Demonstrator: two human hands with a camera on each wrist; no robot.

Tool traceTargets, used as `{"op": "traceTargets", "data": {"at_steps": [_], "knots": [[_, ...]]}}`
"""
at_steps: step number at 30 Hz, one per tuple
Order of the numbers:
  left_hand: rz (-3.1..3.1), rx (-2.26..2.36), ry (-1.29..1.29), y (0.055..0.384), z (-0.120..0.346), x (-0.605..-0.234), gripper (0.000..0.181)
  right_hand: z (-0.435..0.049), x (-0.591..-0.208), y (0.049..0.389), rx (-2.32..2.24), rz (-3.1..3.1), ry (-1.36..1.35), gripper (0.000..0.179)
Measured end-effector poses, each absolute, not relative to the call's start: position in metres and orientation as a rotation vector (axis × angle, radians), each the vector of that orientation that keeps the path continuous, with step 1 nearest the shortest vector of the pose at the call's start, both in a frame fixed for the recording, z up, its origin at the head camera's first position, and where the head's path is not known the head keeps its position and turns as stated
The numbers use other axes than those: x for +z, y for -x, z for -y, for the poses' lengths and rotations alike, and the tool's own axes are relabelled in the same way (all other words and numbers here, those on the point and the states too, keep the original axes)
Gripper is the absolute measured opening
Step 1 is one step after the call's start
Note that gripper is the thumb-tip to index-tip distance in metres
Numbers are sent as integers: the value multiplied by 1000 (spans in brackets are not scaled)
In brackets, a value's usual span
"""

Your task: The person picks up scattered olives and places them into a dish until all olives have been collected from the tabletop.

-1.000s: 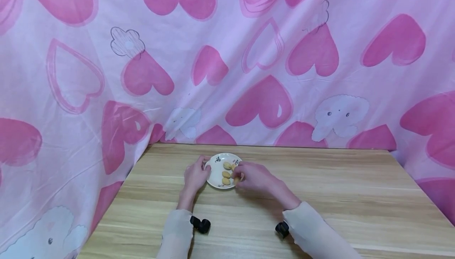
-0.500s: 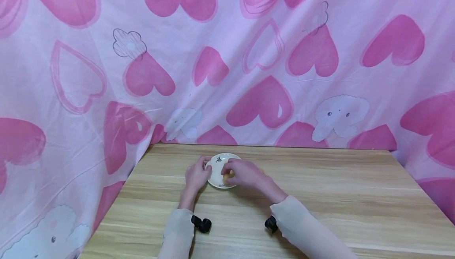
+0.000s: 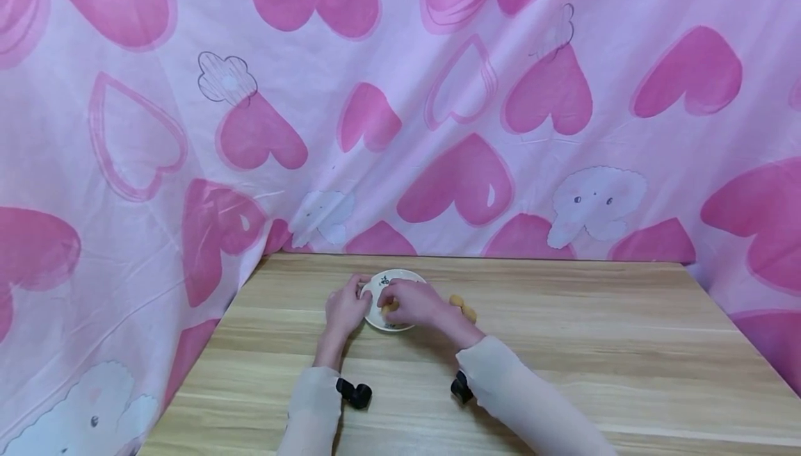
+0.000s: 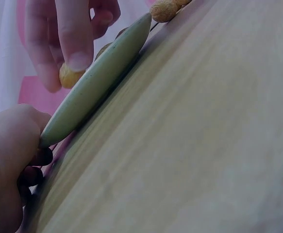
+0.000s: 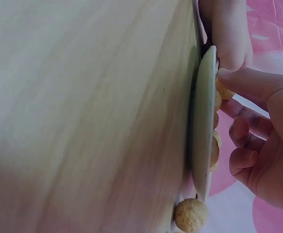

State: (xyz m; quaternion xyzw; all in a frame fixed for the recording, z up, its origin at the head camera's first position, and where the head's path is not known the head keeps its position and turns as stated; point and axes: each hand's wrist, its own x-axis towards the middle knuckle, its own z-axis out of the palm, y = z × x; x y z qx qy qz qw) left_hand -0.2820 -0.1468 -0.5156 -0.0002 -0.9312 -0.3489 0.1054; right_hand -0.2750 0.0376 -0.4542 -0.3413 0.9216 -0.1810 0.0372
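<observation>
A small white plate (image 3: 373,318) with dark printed marks on its rim lies on the table. My left hand (image 3: 345,311) grips its left edge, thumb at the rim and curled fingers beside it, as the left wrist view shows. Over the plate, my right hand (image 3: 414,303) pinches a tan walnut (image 4: 69,76) between thumb and fingertips, close to the plate's surface. Its other fingers curl loosely. More walnuts (image 5: 215,151) sit on the plate, mostly hidden from the head view by the right hand.
Several walnuts (image 3: 468,313) rest on the wooden table (image 3: 594,345), just right of the plate. A pink heart-print cloth (image 3: 450,185) hangs behind the table and down its left side. Black wrist cameras (image 3: 354,394) sit at both sleeves.
My right hand has moved left across the plate, from its right edge toward the left side. Walnuts on the table, earlier hidden by that hand, now show. The left hand stays at the rim.
</observation>
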Motion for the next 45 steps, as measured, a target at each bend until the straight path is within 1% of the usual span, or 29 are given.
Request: {"op": "traceTargets", "data": {"at_steps": [6, 12, 18, 21, 27, 34, 45], "knots": [[2738, -1032, -1, 282, 146, -515, 30, -32, -462, 281, -560, -2820, 1070, 19], [2741, -1052, 9, 280, 146, -515, 31, -28, -465, 280, -496, -2848, 1065, 17], [2738, -1044, 7, 278, 147, -514, 31, -26, -462, 277, -508, -2855, 1023, 23], [2736, -1037, 0, 278, 147, -515, 31, -28, -460, 276, -537, -2861, 1004, 23], [2733, -1051, 2, 278, 147, -516, 31, -47, -453, 269, -628, -2876, 1011, 18], [2725, -1087, 7, 276, 143, -514, 30, -71, -451, 262, -675, -2894, 939, 17], [2713, -1070, -11, 276, 144, -518, 31, -105, -449, 252, -774, -2929, 937, 15]]}}
